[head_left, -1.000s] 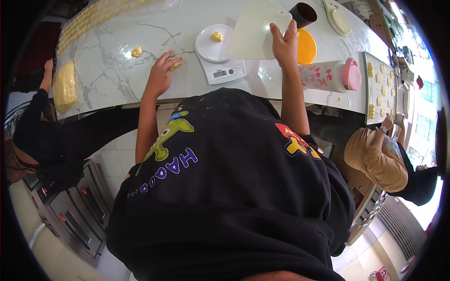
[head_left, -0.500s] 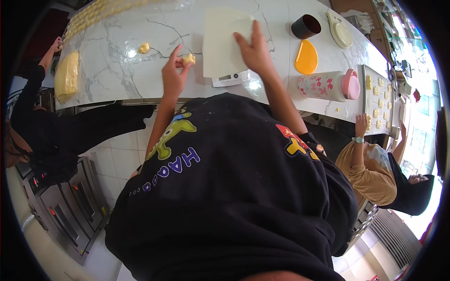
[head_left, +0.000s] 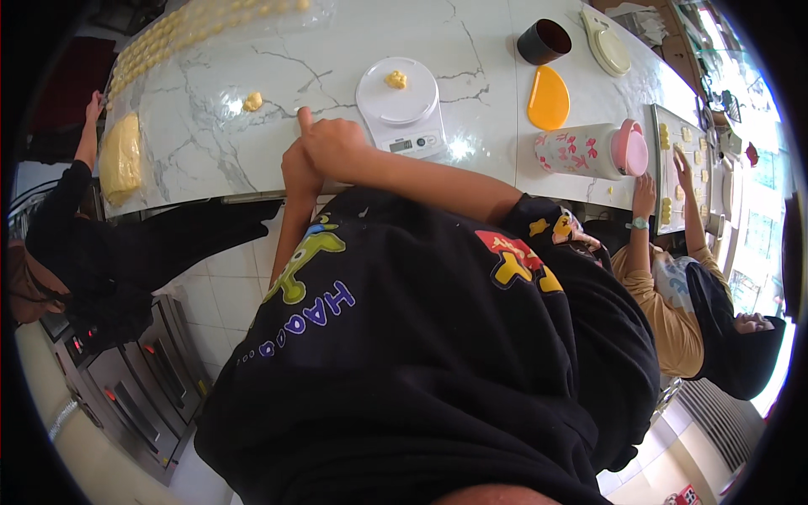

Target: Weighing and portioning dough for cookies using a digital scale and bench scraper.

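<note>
My right hand [head_left: 337, 145] reaches across to the left. Its curled fingers lie against my left hand [head_left: 300, 172] near the table's front edge. What is between the hands is hidden, and most of my left fingers are covered. A white kitchen scale [head_left: 402, 122] with a round plate stands just right of them. On that plate sits a small lump of yellow dough [head_left: 396, 80]; neither hand touches it. Another dough lump [head_left: 252, 102] lies on the marble table farther left.
A bagged yellow dough block [head_left: 122, 160] and rows of dough balls [head_left: 181, 38] under plastic are at left. To the right are a dark cup [head_left: 544, 42], orange scraper [head_left: 548, 99], bottle [head_left: 585, 151], second scale [head_left: 608, 49] and tray [head_left: 672, 133]. People work on both sides.
The off-white sheet has left the scale and is out of sight. The dough from my left hand now rests on the scale plate. My right hand has swung left to meet my left hand.
</note>
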`<action>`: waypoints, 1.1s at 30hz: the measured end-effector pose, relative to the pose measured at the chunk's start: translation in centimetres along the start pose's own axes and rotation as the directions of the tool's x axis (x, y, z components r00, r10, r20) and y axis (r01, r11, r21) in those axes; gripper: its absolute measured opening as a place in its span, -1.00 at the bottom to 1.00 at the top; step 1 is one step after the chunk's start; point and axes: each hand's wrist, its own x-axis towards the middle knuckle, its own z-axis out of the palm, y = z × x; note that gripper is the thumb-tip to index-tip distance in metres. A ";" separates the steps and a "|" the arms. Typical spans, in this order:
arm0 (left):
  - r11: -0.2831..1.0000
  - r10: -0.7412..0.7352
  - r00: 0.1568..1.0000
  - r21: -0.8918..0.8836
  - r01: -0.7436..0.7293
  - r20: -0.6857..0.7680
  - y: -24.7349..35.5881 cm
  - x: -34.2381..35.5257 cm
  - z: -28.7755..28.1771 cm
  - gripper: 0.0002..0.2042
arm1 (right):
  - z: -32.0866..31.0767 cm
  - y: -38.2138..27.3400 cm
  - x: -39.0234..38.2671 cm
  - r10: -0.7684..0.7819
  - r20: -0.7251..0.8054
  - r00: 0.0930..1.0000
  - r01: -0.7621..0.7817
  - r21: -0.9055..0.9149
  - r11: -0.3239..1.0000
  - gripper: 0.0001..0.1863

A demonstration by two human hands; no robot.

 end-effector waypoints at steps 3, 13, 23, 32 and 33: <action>0.989 -0.108 0.994 -0.097 0.108 0.005 -0.4 0.4 -0.6 -0.80 | -0.4 0.3 1.5 -0.023 -0.015 1.000 0.023 -0.002 1.000 -0.49; 0.782 0.001 1.000 -0.623 -0.002 -0.003 1.8 6.2 0.3 -0.68 | -10.4 15.2 -3.4 0.452 -0.399 0.798 -0.078 0.675 0.734 -0.24; 0.889 0.395 0.917 -0.275 -0.366 0.056 7.9 8.8 5.0 -0.86 | -11.9 17.0 -8.7 0.506 -0.626 0.593 -0.109 0.560 0.821 -0.65; 0.894 0.274 0.962 -0.371 -0.251 0.009 8.1 8.3 2.8 -0.44 | -11.5 17.8 -8.8 0.532 -0.566 0.629 -0.090 0.627 0.774 -0.57; 0.873 0.206 0.979 -0.453 -0.181 0.005 7.8 8.3 2.7 -0.49 | -11.6 18.3 -8.9 0.519 -0.573 0.634 -0.036 0.648 0.761 -0.41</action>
